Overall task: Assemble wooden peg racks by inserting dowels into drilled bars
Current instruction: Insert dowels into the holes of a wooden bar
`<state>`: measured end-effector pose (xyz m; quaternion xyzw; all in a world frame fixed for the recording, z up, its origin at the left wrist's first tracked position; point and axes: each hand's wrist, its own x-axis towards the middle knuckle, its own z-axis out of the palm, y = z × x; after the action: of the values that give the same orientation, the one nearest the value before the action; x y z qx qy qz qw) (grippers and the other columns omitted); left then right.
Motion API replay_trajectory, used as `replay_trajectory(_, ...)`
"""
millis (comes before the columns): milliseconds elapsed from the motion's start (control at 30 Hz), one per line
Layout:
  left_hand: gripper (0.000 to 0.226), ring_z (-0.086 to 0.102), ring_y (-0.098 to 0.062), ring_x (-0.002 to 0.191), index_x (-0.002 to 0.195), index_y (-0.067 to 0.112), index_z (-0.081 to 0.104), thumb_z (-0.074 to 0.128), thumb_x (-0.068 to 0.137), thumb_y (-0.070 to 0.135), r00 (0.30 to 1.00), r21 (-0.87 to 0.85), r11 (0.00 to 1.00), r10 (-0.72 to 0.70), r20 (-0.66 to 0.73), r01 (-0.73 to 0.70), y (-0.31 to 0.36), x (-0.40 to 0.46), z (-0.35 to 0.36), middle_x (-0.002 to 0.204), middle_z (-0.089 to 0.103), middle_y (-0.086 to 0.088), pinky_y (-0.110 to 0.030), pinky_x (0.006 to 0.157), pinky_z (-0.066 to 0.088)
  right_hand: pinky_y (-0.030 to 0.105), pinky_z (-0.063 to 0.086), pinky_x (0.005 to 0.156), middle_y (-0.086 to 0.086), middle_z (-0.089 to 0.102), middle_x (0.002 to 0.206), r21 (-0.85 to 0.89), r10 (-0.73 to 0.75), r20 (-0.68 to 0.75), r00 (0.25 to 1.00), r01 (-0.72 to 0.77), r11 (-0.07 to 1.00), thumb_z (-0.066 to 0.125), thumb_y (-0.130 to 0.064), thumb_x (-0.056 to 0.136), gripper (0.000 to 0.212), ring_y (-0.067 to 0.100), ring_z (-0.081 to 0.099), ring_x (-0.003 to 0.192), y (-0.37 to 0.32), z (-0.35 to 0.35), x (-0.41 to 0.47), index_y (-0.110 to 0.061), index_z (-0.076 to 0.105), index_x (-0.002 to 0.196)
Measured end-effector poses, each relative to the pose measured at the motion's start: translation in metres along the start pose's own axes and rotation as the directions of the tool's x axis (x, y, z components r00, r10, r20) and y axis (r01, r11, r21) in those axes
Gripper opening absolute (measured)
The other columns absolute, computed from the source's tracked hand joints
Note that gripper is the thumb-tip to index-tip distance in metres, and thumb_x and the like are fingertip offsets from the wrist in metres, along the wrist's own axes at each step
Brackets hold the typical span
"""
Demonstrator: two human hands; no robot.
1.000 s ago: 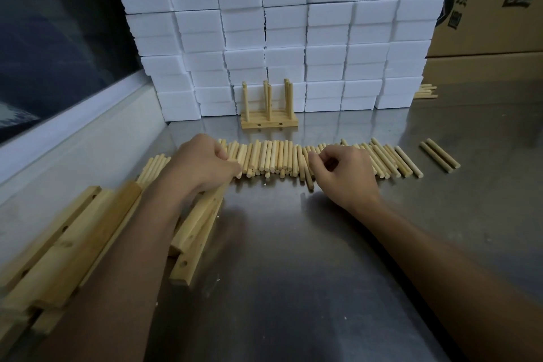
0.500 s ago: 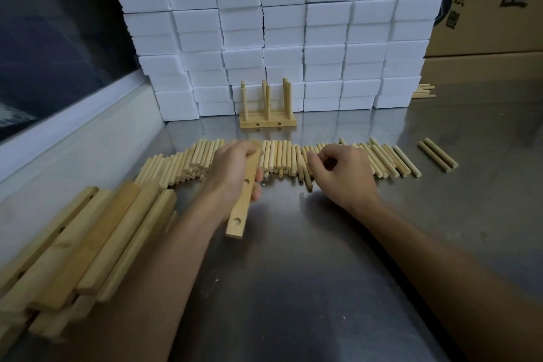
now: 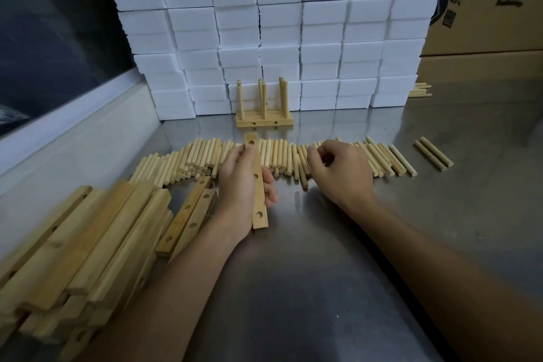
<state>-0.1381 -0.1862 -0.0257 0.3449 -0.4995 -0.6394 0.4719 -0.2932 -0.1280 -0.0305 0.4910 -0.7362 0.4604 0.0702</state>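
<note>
A brushed-metal tabletop [image 3: 338,288] — dull grey, faintly reflective — carries pale, smooth-sanded wood. A long row of round dowels [image 3: 279,156] lies side by side across its middle, with two more dowels [image 3: 433,153] lying apart at the right. At the left edge sits a loose heap of flat rectangular bars [image 3: 88,244], several showing round drilled holes. Beyond the row, a finished peg rack [image 3: 264,114] stands upright against a wall of stacked white foam blocks [image 3: 279,23]; brown cardboard boxes [image 3: 484,3] fill the far right corner. A pale ledge [image 3: 73,138] bounds the tabletop on the left, while bare metal opens wide in front of the dowels and to the right.

The left hand [image 3: 241,182] grips one drilled bar [image 3: 258,182] lengthwise, fingers curled round it from the far side, thumb on its left edge near the top hole; three holes face up, and the bar's far end lies over the dowel row. The right hand [image 3: 340,170] rests on the dowels just beside it, fingers curled in close together — whether they pinch a dowel cannot be told.
</note>
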Motion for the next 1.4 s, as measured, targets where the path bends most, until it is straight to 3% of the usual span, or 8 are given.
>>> replay_trajectory(100, 0.019, 0.050, -0.023, 0.038, 0.099, 0.007, 0.056, 0.037, 0.099, 0.011, 0.999, -0.064, 0.998, -0.013, 0.036, 0.015, 0.000, -0.001, -0.002, 0.061, 0.055, -0.009, -0.023, 0.036, 0.034, 0.034, 0.053, 0.059, -0.008, 0.065, 0.067, -0.083, -0.025, 0.037, 0.999, 0.028, 0.996, 0.057, -0.037, 0.094, 0.023, 0.011, 0.059, 0.062, -0.001, 0.001, -0.002, -0.019, 0.067, 0.086)
replay_trajectory(333, 0.016, 0.053, -0.023, 0.040, 0.096, 0.009, 0.055, 0.040, 0.101, 0.009, 1.000, -0.026, 1.000, 0.004, 0.023, -0.004, -0.003, 0.001, 0.001, 0.060, 0.058, -0.006, -0.025, 0.037, 0.039, 0.028, 0.044, 0.059, -0.008, 0.066, 0.076, -0.313, -0.065, 0.152, 0.986, 0.111, 0.943, 0.055, -0.060, 0.084, 0.037, 0.015, 0.059, 0.072, 0.003, 0.011, -0.004, -0.029, 0.058, 0.105)
replay_trajectory(467, 0.016, 0.054, -0.024, 0.039, 0.094, 0.008, 0.055, 0.041, 0.100, 0.009, 0.999, -0.010, 1.000, 0.007, 0.048, -0.007, -0.003, 0.002, 0.001, 0.059, 0.058, -0.006, -0.024, 0.037, 0.039, 0.037, 0.056, 0.070, -0.007, 0.066, 0.080, -0.255, -0.067, 0.219, 0.973, 0.123, 0.959, 0.061, -0.055, 0.084, 0.038, 0.017, 0.063, 0.078, 0.002, 0.009, -0.003, -0.026, 0.060, 0.109)
replay_trajectory(733, 0.017, 0.054, -0.023, 0.042, 0.098, 0.008, 0.058, 0.041, 0.100, 0.008, 0.997, 0.001, 1.000, 0.003, 0.072, -0.003, -0.003, 0.002, 0.000, 0.062, 0.057, -0.008, -0.024, 0.038, 0.039, 0.037, 0.055, 0.073, -0.006, 0.067, 0.085, -0.236, -0.067, 0.243, 0.968, 0.126, 0.963, 0.066, -0.045, 0.083, 0.031, 0.018, 0.063, 0.085, -0.001, 0.007, -0.004, -0.024, 0.064, 0.107)
replay_trajectory(967, 0.016, 0.054, -0.024, 0.043, 0.096, 0.008, 0.057, 0.042, 0.100, 0.008, 0.997, 0.008, 1.000, 0.003, 0.078, -0.004, -0.004, 0.003, -0.001, 0.063, 0.057, -0.008, -0.025, 0.039, 0.039, 0.039, 0.057, 0.074, -0.009, 0.066, 0.080, -0.189, 0.005, 0.211, 0.978, 0.036, 0.981, 0.073, -0.040, 0.081, 0.026, 0.014, 0.063, 0.081, 0.001, 0.007, -0.004, -0.022, 0.069, 0.100)
replay_trajectory(1300, 0.017, 0.055, -0.023, 0.043, 0.100, 0.009, 0.058, 0.041, 0.101, 0.008, 0.996, -0.021, 1.000, -0.015, 0.084, 0.017, -0.003, 0.004, -0.001, 0.062, 0.058, -0.008, -0.025, 0.038, 0.040, 0.035, 0.058, 0.075, -0.009, 0.065, 0.077, -0.122, 0.090, 0.114, 0.989, -0.076, 0.990, 0.077, -0.035, 0.083, 0.024, 0.012, 0.065, 0.079, 0.003, 0.001, -0.006, -0.017, 0.072, 0.097)
replay_trajectory(1400, 0.018, 0.056, -0.023, 0.045, 0.105, 0.009, 0.058, 0.041, 0.101, 0.009, 0.996, -0.015, 1.000, -0.018, 0.089, 0.019, -0.003, 0.005, -0.002, 0.063, 0.058, -0.008, -0.026, 0.039, 0.040, 0.023, 0.052, 0.068, -0.008, 0.065, 0.078, -0.071, 0.106, 0.042, 0.993, -0.103, 0.992, 0.073, -0.030, 0.086, 0.021, 0.011, 0.064, 0.078, 0.003, 0.000, -0.005, -0.014, 0.072, 0.100)
